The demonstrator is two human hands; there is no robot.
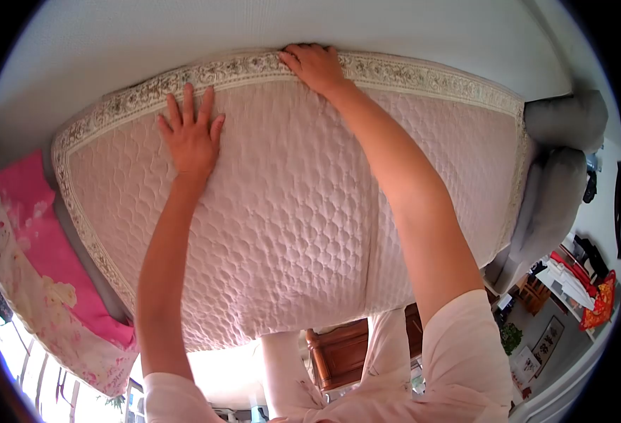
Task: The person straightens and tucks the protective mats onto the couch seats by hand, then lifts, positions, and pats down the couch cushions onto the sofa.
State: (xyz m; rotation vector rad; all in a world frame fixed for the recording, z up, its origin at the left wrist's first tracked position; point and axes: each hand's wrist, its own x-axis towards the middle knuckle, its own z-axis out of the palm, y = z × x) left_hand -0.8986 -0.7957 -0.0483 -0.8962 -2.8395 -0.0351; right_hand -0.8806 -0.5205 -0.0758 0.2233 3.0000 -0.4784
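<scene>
A pink quilted sofa cover (275, 190) with a patterned cream border lies spread over a long seat. My left hand (192, 137) rests flat on it, fingers spread, with the fingertips at the border on the far side. Farther right, my right hand (314, 67) is at the far edge, over the patterned border (409, 76). Its fingers bend over that edge toward the wall, and their tips are partly hidden. Whether they pinch the fabric I cannot tell. A crease runs down the cover between my arms.
A pale wall (254, 28) stands along the far edge. Pink floral fabric (50, 240) drapes over the left end. Grey cushions (564, 123) are at the right end. Behind me stand a brown wooden table (342, 356) and, at right, a red patterned item (599, 303).
</scene>
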